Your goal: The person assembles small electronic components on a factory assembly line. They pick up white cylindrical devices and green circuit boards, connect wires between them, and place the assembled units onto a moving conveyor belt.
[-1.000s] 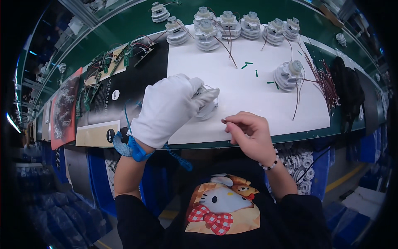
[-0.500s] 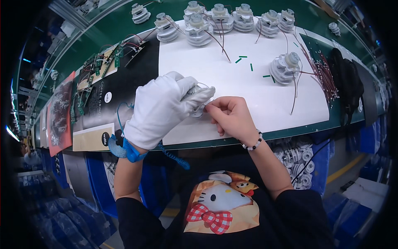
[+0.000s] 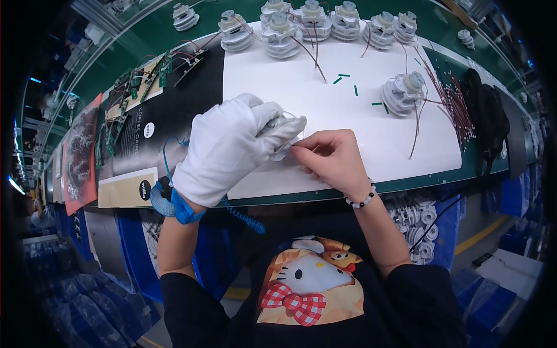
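Note:
My left hand (image 3: 229, 142), in a white glove, is closed around a small white plastic part (image 3: 279, 155), mostly hidden by the fingers. A blue strap with a coiled cord (image 3: 246, 221) circles that wrist. My right hand (image 3: 331, 155), bare and with a beaded bracelet, pinches with thumb and forefinger right at the part's right edge. Whatever sits between those fingertips is too small to make out. Beyond the hands, to the right, a white motor assembly (image 3: 401, 95) with brown wires stands on the white sheet (image 3: 348, 116).
Several similar motor assemblies (image 3: 281, 37) line the sheet's far edge. Small green strips (image 3: 356, 90) lie mid-sheet. At right are a bundle of dark red wires (image 3: 457, 107) and a black object (image 3: 484, 116). Wired green circuit boards (image 3: 136, 87) and a red bag (image 3: 81, 159) lie left.
My right hand has shifted slightly up and to the right, its fingertips still at the part. My left hand keeps its hold almost unchanged. The view has shifted a little.

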The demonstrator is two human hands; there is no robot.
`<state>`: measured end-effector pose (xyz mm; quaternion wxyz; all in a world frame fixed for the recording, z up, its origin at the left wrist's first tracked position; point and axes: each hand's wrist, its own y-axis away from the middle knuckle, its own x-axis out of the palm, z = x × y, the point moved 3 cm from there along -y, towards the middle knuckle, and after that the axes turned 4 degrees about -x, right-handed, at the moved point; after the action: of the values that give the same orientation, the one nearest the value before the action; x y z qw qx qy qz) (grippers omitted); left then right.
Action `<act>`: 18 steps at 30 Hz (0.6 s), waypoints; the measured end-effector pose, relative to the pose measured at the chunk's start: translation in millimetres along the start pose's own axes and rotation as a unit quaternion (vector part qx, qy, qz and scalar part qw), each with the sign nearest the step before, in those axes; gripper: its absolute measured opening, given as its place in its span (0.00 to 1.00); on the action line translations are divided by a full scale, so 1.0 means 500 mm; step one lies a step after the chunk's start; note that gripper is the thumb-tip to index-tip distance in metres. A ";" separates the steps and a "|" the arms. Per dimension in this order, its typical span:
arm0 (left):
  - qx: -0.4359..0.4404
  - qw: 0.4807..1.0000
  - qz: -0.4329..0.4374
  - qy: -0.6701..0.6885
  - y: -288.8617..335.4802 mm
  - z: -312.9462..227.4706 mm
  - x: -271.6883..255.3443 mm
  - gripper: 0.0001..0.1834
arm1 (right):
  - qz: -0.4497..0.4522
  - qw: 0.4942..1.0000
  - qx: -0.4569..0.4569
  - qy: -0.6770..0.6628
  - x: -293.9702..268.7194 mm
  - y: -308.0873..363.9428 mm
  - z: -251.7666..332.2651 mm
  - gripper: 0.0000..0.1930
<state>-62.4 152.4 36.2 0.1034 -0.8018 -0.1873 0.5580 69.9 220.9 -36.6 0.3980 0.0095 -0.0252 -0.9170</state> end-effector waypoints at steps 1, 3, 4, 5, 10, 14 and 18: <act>-0.003 1.000 0.004 0.002 0.000 0.000 0.000 0.15 | 0.004 1.000 -0.003 0.003 0.001 -0.002 -0.002 0.07; -0.007 1.000 0.003 0.007 -0.001 0.000 0.002 0.15 | 0.011 1.000 -0.011 0.011 0.001 -0.004 -0.003 0.06; -0.007 1.000 -0.002 0.010 -0.001 0.000 0.004 0.15 | 0.013 1.000 -0.015 0.016 0.002 -0.005 -0.002 0.06; -0.008 1.000 -0.007 0.012 0.000 0.000 0.005 0.15 | 0.016 0.999 -0.020 0.021 0.003 -0.006 -0.001 0.05; 0.000 0.999 -0.029 0.019 0.005 0.002 0.009 0.15 | 0.021 0.999 0.034 -0.009 0.009 -0.008 -0.002 0.06; -0.005 1.000 -0.019 0.012 0.007 0.005 0.011 0.14 | -0.001 0.996 0.057 -0.075 0.015 -0.007 -0.006 0.08; 0.009 0.999 0.010 0.044 0.004 0.009 0.005 0.09 | 0.054 0.995 0.077 -0.034 0.003 -0.016 0.010 0.08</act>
<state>-65.7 151.3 31.5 0.1133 -0.8265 -0.1694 0.5247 62.7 225.5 -31.9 0.4443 0.0076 -0.1094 -0.8891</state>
